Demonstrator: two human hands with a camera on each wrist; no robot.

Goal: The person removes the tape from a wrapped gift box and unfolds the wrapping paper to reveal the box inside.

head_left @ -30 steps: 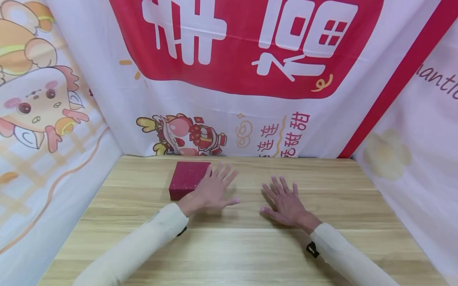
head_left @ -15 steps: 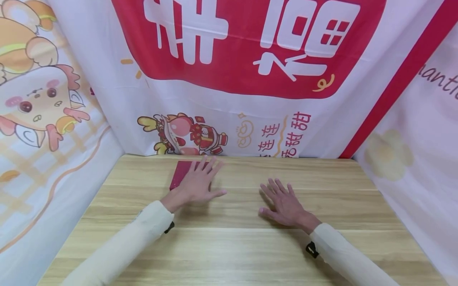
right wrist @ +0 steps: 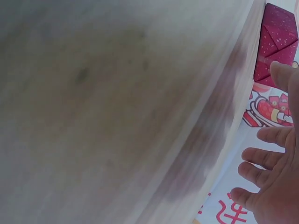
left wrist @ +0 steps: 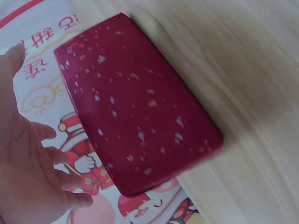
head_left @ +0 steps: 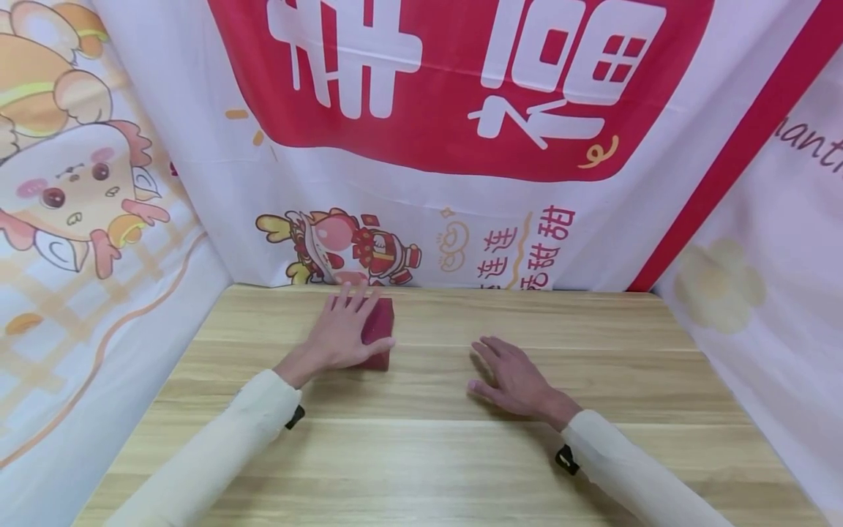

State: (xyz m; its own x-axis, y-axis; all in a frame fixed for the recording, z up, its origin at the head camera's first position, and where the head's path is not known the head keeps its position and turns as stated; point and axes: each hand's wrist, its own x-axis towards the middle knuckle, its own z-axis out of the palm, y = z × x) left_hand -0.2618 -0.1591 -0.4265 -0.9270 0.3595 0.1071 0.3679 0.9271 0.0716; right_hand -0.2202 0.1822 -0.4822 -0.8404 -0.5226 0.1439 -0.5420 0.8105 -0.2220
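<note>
A dark red box [head_left: 383, 320] with pale and gold flecks sits toward the back left of the wooden table. My left hand [head_left: 337, 337] is over its left part with fingers spread, hiding much of it in the head view. From the left wrist, a gap shows between this hand [left wrist: 28, 172] and the flecked box [left wrist: 135, 107]. My right hand [head_left: 516, 377] hovers over the table's middle right, holding nothing, its fingers loosely extended. In the right wrist view, folded seams show on one side of the box [right wrist: 278, 46], beyond the right thumb.
The wooden table [head_left: 428, 468] reaches back to a hanging white cloth [head_left: 606, 227] with a large red print. More printed cloth stands along the left side [head_left: 118, 351] and right side [head_left: 777, 293]. A black strap [head_left: 567, 460] shows under the right sleeve.
My left hand has moved left across the box, uncovering its right side. My right hand has shifted slightly left, its fingers drawn closer together. In the head view the box's visible part now lies right of the hand.
</note>
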